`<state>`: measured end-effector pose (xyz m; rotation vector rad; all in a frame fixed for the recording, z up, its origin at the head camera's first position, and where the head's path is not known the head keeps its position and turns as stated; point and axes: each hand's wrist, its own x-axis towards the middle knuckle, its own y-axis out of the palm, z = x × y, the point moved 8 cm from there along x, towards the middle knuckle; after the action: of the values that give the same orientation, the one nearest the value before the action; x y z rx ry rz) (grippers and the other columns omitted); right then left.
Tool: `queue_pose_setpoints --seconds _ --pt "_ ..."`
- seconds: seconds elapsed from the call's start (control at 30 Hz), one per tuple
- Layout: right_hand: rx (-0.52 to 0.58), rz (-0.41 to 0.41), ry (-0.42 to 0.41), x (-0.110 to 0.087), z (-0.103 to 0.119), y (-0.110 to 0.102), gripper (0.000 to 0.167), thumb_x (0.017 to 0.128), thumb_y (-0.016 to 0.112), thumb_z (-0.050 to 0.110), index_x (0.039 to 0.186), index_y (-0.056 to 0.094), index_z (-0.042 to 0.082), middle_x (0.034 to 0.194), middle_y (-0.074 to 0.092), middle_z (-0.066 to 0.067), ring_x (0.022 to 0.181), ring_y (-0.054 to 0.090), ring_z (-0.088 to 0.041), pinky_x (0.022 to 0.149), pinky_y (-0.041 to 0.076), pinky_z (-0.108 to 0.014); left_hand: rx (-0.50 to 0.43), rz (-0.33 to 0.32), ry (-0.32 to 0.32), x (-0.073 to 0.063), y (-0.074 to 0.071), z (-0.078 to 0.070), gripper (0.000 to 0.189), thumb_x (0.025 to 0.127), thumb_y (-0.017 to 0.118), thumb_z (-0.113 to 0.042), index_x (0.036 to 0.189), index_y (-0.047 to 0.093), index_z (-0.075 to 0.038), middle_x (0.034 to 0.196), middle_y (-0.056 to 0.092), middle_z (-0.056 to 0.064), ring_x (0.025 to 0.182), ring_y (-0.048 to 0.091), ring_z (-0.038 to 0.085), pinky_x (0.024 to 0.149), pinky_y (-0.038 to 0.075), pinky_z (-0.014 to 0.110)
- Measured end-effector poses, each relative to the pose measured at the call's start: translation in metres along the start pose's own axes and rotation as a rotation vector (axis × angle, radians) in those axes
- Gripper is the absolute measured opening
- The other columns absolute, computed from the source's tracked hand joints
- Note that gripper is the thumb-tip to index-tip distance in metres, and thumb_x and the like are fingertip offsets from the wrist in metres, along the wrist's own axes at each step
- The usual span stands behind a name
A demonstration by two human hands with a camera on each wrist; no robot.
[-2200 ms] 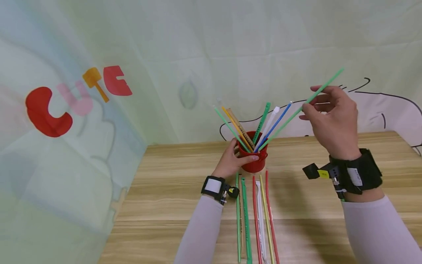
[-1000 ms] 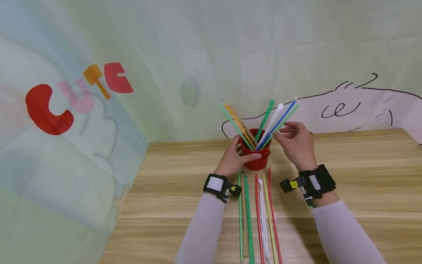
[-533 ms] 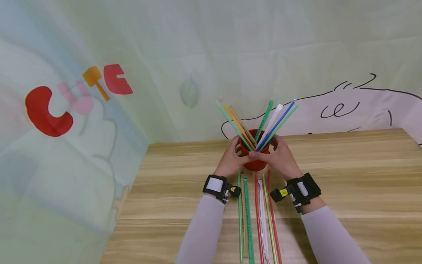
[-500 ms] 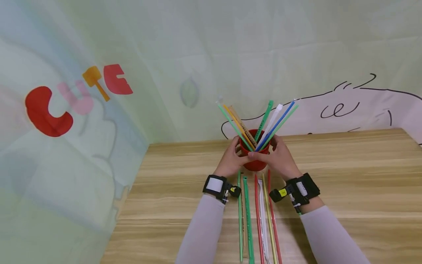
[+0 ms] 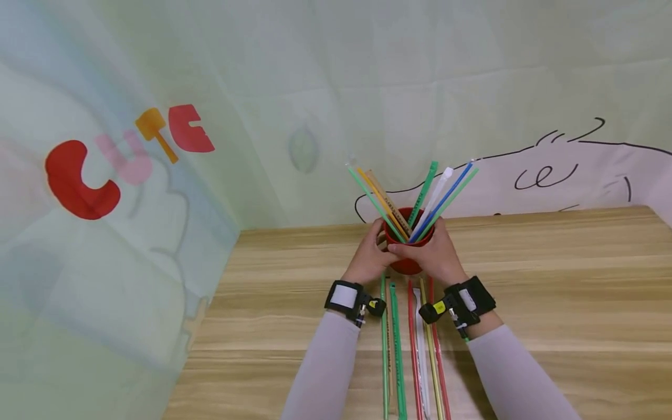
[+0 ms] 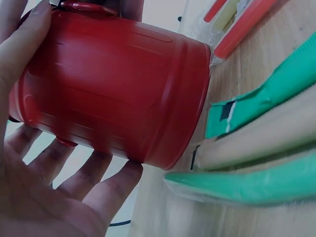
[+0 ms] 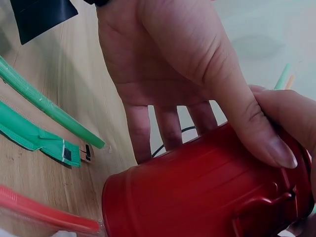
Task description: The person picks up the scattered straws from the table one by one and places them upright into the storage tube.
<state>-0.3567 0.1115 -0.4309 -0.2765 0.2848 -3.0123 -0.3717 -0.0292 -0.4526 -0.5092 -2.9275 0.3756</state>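
Note:
A small red bucket (image 5: 406,267) stands upright near the back of the table, with both hands round it. My left hand (image 5: 367,256) grips its left side, fingers behind and thumb near the rim. From the right, my right hand (image 5: 440,256) holds it, its thumb across the front below the rim, as the right wrist view also shows. Several straws lean out of the bucket: light green (image 5: 362,182), orange (image 5: 374,189), brown-wrapped (image 5: 391,205), green-wrapped (image 5: 426,185), white-wrapped (image 5: 440,185), blue (image 5: 452,189) and another light green straw (image 5: 462,188). Their lower ends are hidden inside.
In front of the bucket, several straws lie lengthwise on the wooden table (image 5: 283,326). A green straw (image 5: 385,350), a brown one (image 5: 391,367) and a green-wrapped one (image 5: 399,361) form the left group. Red (image 5: 413,338), white (image 5: 422,356) and yellow straws (image 5: 434,367) lie rightward.
My right hand has lowered a light green straw into the bucket and let go of it. It has then come down onto the bucket's right side. My left hand has stayed on the bucket.

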Motion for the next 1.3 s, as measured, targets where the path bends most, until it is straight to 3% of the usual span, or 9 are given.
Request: queue_pose_setpoints --seconds 0.4,0.73,1.0,1.13,1.3 --pt "-0.093 0.004 0.050 0.001 -0.004 -0.004 0.099 0.082 0.089 0.030 0.157 0.027 0.013 0.150 0.049 -0.016 0.137 0.050 -0.037 0.113 0.044 -0.061 0.101 0.009 -0.025 -0.001 0.003 0.003 0.082 0.093 0.073 -0.013 0.159 0.031 -0.038 0.166 0.037 0.005 0.150 0.042 0.036 0.108 0.053 0.046" --pt "-0.096 0.004 0.055 0.001 -0.007 -0.004 0.098 0.082 0.089 0.030 0.156 0.027 0.013 0.150 0.050 -0.015 0.135 0.052 -0.037 0.112 0.046 -0.059 0.170 0.012 -0.026 -0.002 0.000 -0.001 0.087 0.093 0.076 -0.018 0.161 0.027 -0.042 0.166 0.037 0.004 0.149 0.043 0.037 0.108 0.053 0.049" --pt "-0.075 0.022 0.054 0.000 -0.006 0.001 0.097 0.082 0.089 0.029 0.156 0.028 0.015 0.147 0.052 -0.013 0.134 0.054 -0.035 0.111 0.047 -0.058 0.500 0.010 -0.110 -0.021 -0.013 -0.018 0.095 0.089 0.080 -0.046 0.164 0.027 -0.021 0.170 0.028 0.006 0.154 0.034 0.031 0.120 0.038 0.055" --pt "-0.076 0.021 0.075 0.001 -0.007 -0.001 0.097 0.082 0.089 0.030 0.156 0.027 0.016 0.149 0.051 -0.013 0.136 0.052 -0.036 0.112 0.046 -0.061 0.594 -0.027 -0.127 -0.035 -0.019 -0.036 0.088 0.091 0.079 -0.038 0.162 0.033 -0.014 0.167 0.035 0.012 0.153 0.037 0.032 0.120 0.039 0.055" --pt "-0.080 0.020 0.086 0.000 -0.007 -0.004 0.097 0.083 0.088 0.028 0.157 0.025 0.014 0.151 0.049 -0.014 0.139 0.050 -0.038 0.114 0.043 -0.063 0.708 -0.053 -0.156 -0.056 -0.020 -0.045 0.080 0.089 0.080 -0.027 0.156 0.041 -0.006 0.150 0.052 0.018 0.133 0.058 0.036 0.105 0.053 0.052"
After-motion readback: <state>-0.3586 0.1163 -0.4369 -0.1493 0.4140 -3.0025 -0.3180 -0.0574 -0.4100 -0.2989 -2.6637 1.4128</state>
